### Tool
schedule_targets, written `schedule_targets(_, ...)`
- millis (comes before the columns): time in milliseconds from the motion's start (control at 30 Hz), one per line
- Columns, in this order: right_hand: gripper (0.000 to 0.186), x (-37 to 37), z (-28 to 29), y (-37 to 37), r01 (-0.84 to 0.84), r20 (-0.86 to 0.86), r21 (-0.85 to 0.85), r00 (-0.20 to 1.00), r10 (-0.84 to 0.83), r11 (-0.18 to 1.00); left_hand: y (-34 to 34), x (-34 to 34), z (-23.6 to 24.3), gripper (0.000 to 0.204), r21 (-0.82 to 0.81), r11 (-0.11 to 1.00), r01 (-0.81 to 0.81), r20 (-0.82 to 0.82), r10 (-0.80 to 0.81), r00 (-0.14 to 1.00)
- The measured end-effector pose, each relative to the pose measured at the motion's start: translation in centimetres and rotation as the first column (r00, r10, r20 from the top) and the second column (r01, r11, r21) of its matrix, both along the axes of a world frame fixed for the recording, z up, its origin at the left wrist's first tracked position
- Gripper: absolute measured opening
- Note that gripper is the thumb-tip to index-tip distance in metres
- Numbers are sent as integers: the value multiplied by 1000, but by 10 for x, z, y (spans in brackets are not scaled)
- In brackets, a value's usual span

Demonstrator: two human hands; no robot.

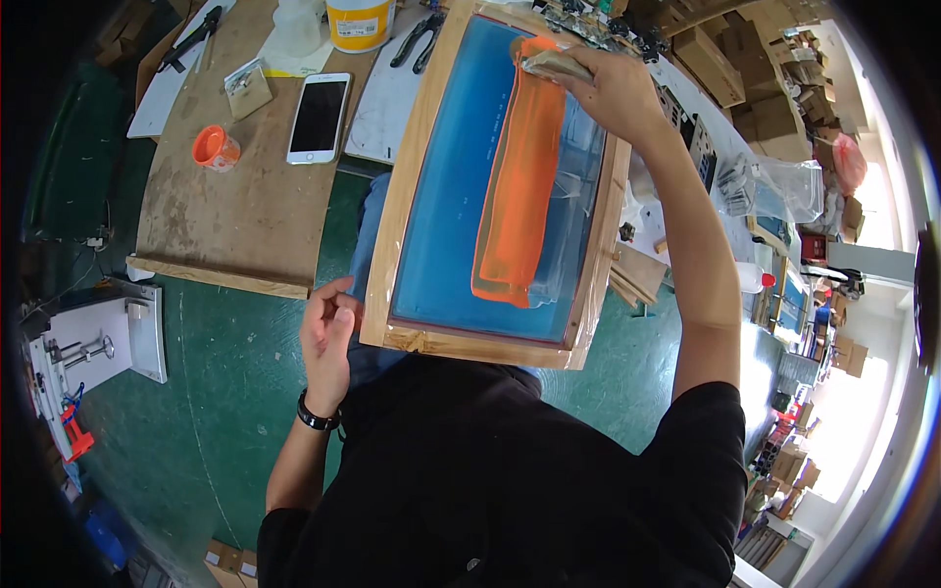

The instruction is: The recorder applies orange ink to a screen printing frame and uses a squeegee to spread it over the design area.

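A wooden-framed screen (pixel 388 275) with blue mesh (pixel 436 225) is tilted in front of me, a wide band of orange ink (pixel 512 216) along its right half. My right hand (pixel 613 93) grips a squeegee (pixel 552 65) at the top of that band, with orange on its edge. My left hand (pixel 328 333) is beside the frame's lower left, fingers loosely bent and apart, holding nothing that I can see.
A wooden bench (pixel 196 216) at left holds a cup of orange ink (pixel 210 149), a phone (pixel 316 118), pliers (pixel 415 44) and a yellow-labelled tub (pixel 360 24). Clutter, plastic bags (pixel 769 186) and boxes (pixel 711 69) line the right. A metal fixture (pixel 93 343) stands lower left.
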State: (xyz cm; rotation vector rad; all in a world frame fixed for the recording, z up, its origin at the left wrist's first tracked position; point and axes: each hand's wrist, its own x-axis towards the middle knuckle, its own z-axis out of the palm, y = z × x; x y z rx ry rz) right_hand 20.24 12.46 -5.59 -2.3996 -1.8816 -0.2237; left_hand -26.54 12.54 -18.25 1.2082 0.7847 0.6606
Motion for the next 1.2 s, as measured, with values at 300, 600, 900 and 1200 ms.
schedule_targets(300, 15, -75, -16, -63, -280, -2, 212, 958, 287, 936, 6, 6, -8, 39, 18, 1000, 22, 29, -23, 999)
schedule_targets(600, 34, -181, -14, -152, -301, -65, 113, 949, 309, 947, 5, 6, -13, 40, -49, 999, 13, 109, -7, 994)
schedule_targets(900, 19, -171, 24, -172, -172, -345, 139, 915, 211, 975, 6, 4, -7, 42, -29, 997, 72, 104, -69, 992)
schedule_targets(1200, 27, 0, 10, -17, -105, 36, 279, 994, 99, 955, 0, 5, 31, 47, -69, 997, 35, 240, -18, 971)
